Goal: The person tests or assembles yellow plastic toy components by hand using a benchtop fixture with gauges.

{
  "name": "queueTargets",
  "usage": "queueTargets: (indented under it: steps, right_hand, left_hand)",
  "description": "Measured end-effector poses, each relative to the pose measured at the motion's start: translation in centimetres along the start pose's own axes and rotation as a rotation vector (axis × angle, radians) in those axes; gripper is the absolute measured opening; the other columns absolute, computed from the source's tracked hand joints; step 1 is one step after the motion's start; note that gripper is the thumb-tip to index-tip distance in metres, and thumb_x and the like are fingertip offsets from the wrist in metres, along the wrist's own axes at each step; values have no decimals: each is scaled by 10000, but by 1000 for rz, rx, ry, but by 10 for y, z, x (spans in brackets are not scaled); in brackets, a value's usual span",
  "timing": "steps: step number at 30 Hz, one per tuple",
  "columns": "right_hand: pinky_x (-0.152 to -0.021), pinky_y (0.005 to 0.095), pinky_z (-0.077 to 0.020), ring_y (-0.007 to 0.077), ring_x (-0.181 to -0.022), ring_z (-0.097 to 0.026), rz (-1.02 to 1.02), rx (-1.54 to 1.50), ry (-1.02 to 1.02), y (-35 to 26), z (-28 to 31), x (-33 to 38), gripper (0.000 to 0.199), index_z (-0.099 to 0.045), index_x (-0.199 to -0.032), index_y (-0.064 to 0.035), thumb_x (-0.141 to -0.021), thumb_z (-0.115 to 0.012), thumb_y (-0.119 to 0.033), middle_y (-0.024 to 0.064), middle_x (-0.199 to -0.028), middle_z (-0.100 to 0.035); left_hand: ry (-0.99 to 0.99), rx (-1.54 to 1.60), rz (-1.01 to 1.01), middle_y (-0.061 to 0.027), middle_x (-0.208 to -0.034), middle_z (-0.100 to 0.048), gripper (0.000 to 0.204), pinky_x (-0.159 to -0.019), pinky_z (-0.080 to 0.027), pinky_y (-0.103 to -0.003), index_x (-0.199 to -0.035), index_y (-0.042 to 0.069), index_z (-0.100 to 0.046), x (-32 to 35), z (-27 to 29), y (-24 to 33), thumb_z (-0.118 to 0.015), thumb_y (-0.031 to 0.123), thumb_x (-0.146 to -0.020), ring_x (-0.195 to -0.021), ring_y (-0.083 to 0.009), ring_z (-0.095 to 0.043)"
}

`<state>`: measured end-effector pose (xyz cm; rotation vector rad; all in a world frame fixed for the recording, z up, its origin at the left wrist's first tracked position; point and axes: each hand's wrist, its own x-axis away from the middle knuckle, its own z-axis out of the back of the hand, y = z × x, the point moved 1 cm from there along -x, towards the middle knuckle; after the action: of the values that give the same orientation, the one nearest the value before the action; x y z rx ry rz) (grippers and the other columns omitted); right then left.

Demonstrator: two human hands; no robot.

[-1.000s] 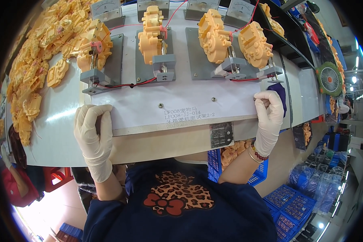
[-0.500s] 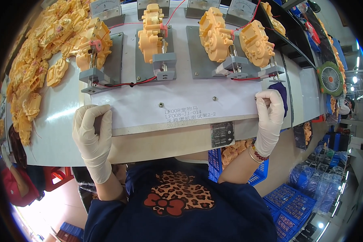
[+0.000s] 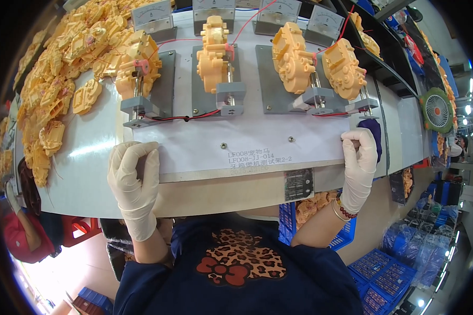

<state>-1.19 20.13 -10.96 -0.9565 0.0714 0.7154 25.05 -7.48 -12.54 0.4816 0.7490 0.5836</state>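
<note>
My left hand [image 3: 134, 181], in a white glove, is closed with curled fingers at the left front corner of a white test board [image 3: 189, 152]. At the board's right end, my right hand [image 3: 360, 163], also gloved, has its fingers bent into a pinch beside a dark purple cloth-like piece [image 3: 372, 134]. What either hand holds, if anything, is hidden. Several yellow-orange plastic gearboxes, one of them a gearbox [image 3: 214, 55] left of the middle, stand beyond my hands on grey mounts with metal rods. Red and black wires [image 3: 194, 116] run between the mounts.
Loose yellow gearboxes [image 3: 52, 79] are heaped along the left side of the table. Dial meters [image 3: 214, 13] line the back. A green fan [image 3: 436, 109] stands far right. Blue crates [image 3: 383, 273] sit below at the right. Another person's arm [image 3: 29, 228] shows at far left.
The whole view has shifted, so the board, gearboxes and both hands appear lower and farther right. Relative to the board, my hands look almost the same.
</note>
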Motion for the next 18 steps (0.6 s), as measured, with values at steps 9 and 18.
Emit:
queueTargets:
  steps: [9,18]
  right_hand:
    - [-686,213,-378,89,-738,-456,22,-2,1,4,0,0,89,-594,-922,-9,-881,-598,71,6,-855,-498]
    - [-687,207,-374,85,-746,-450,19,-13,9,5,-1,2,99,-588,-922,-8,-880,-590,81,4,-862,-494]
  left_hand:
    - [23,-15,-23,-52,-773,-601,143,-648,-446,-313,-849,55,-678,-2,-2,0,-740,-22,-746,-708,-213,-554]
    - [17,-34,-87,-55,-809,-588,119,-636,-438,-271,-883,21,-684,-1,-2,-3,-714,-37,-784,-708,-164,-546]
